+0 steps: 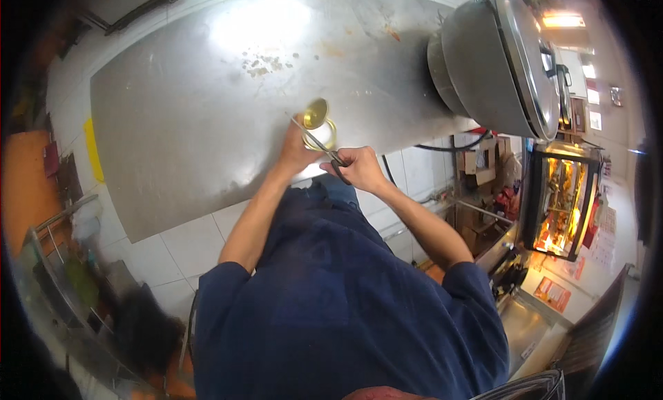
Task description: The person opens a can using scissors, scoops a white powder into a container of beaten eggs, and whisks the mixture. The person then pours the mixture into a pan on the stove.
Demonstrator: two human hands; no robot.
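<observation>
My left hand [293,150] is wrapped around the side of an opened tin can [333,132] near the front edge of the steel table. The can's gold-coloured lid [316,113] is bent up and stays at the rim. Something white shows inside the can. In my right hand [361,168] are the dark handles of what look like scissors [339,164]. Their slim metal blade crosses over the can's mouth toward my left hand. Whether the blade touches the can or its contents cannot be made out.
The stainless steel table [197,141] bears wet spots and brownish stains. A large lidded metal pot [479,63] stands at its right end. Beyond are cardboard boxes [479,164] and a lit glass display cabinet [562,203]. A metal rack [52,239] is at the lower left.
</observation>
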